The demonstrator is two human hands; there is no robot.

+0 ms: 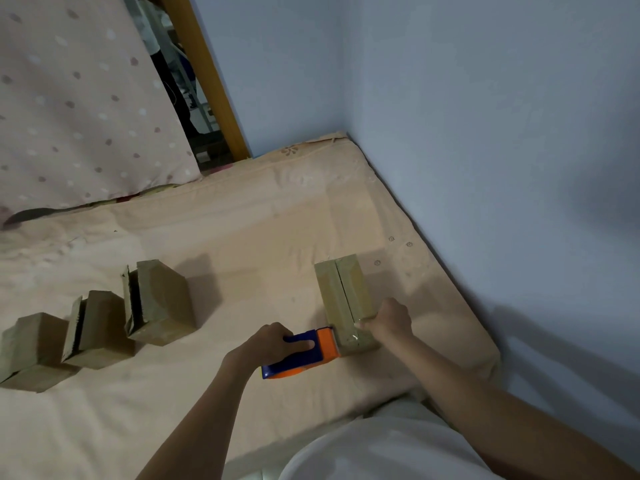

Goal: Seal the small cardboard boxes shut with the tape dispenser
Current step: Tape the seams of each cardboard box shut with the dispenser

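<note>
Blue and orange plastic at lower centre of the frame: that is the tape dispenser [301, 353], lying low over the bed [242, 237], its long axis running left to right, orange head pointing right and butted against the near end of the box being sealed [348, 303]. The left hand [273, 344] wraps the blue handle from above, fingers curled over it.

That box sits right of centre, a long tan cardboard block with its length running away toward the upper part of the frame, tilted a little leftward at the far end. A dark seam splits its top down the middle where the two flaps meet. A shiny bit of clear tape glints at the near end, just under the right hand [389, 322]. That hand is curled at the box's near right corner, fingertips pressed on the top by the seam; whether it pinches the tape end I cannot tell.

Over on the left, three more cardboard boxes line up in a diagonal: the far box [162, 303] nearest the centre, the middle box [97, 329], and the left box [31, 348] at the frame edge. The far and middle ones show a flap standing open on their left side.

A spotted pillow [76, 98] leans at upper left; a blue wall [485, 133] fills the right.
</note>
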